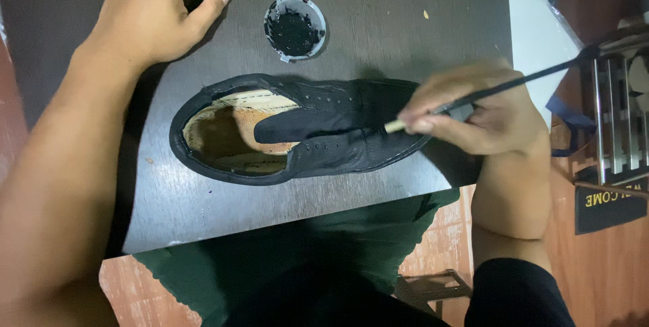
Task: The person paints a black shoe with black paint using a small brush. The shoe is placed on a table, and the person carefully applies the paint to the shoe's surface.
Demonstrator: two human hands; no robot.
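Because its upper is thin and already sagging inward, the black shoe (307,128) looks soft and light, a thing that would buckle under a pinch at the tongue or the eyelet flaps. It lies on its side near the middle of the dark worktop (223,205), opening toward the person's left, with the tan insole showing inside. The firmest places to take it would probably be the rim of the sole or the heel end, where the material seems stiffer.

Over the toe end, the right hand (487,114) has its grip closed around a slim black brush (520,84), fingers pinched low near the pale ferrule, the handle running up and to the right. The brush looks light and rigid, easy to steer from that low hold.

Just beyond the shoe stands a small round tub of black polish (295,28), open, likely messy and slippery if touched. The left hand (152,13) rests on the worktop's far left part, fingers curled loosely, holding nothing that can be seen.
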